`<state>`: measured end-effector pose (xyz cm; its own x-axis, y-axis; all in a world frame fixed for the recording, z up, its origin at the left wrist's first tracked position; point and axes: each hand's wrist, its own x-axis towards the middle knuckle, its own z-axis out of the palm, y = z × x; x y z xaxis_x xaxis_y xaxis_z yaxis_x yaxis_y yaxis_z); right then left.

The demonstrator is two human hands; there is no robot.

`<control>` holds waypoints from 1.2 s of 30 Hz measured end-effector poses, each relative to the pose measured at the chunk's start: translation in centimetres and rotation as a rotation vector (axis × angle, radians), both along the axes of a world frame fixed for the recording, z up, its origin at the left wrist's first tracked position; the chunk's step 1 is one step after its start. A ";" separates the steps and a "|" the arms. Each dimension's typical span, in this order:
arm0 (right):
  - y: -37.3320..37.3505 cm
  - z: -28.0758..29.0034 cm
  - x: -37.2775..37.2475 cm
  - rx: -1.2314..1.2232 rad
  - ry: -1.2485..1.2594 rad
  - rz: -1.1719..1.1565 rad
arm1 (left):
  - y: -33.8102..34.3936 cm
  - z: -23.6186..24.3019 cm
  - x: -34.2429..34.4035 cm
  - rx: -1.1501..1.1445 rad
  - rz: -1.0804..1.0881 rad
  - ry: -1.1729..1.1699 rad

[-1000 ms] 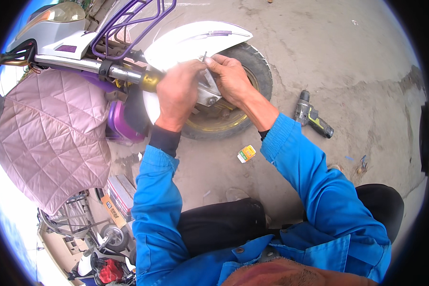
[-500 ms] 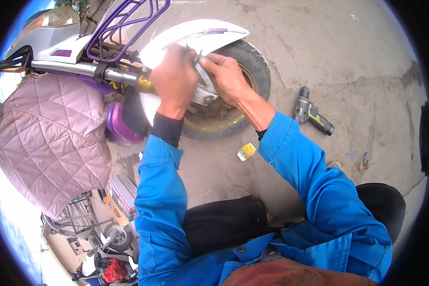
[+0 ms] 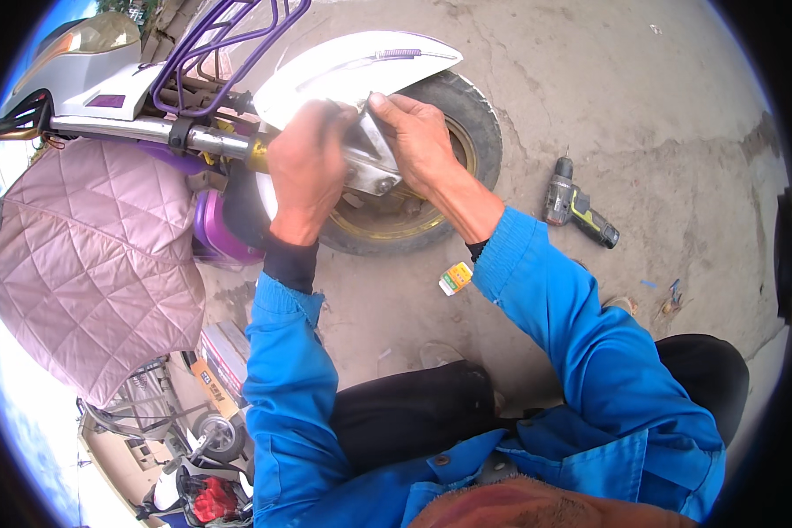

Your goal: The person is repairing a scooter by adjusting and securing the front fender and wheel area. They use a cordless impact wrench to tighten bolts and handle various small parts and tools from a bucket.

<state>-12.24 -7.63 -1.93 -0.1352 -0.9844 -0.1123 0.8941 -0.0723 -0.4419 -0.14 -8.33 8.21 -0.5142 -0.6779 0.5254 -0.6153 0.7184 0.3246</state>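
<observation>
Both of my hands work close together over the front wheel of a white and purple scooter. My left hand (image 3: 310, 165) is curled closed and blurred at the fingers, so what it grips cannot be made out. Just right of it, my right hand (image 3: 424, 148) pinches with thumb and forefinger at the upper end of a silvery metal piece by the fender; whatever is between the tips is too small to name. Below the fingers lies a metal bracket (image 3: 370, 179) with a bolt. The white fender (image 3: 361, 60) curves above, over the black tire (image 3: 487, 123).
On the concrete, a cordless drill (image 3: 561, 201) lies right of the wheel. A small yellow and white box (image 3: 455, 278) sits below my right wrist. A quilted pink cover (image 3: 106, 255) hangs at left, under the silver fork tube (image 3: 216, 141). Cardboard boxes (image 3: 224, 356) stand lower left.
My left hand has shifted a little left and down, away from my right hand, uncovering more of the metal piece. My right hand has barely moved.
</observation>
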 end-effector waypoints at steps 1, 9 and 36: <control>0.2 -0.1 -0.2 0.017 0.026 0.008 | 0.0 -0.2 0.4 0.000 -0.026 0.014; 0.0 0.1 0.2 0.017 0.093 -0.049 | -0.1 -0.1 1.6 0.168 0.056 0.342; 0.4 -0.8 -0.5 -0.036 0.043 0.098 | -0.6 0.4 0.2 -0.139 -0.076 -0.145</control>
<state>-12.75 -7.24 -2.69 -0.0422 -0.9965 -0.0724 0.8779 -0.0024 -0.4789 0.03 -8.97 8.66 -0.6379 -0.5604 0.5283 -0.5910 0.7960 0.1308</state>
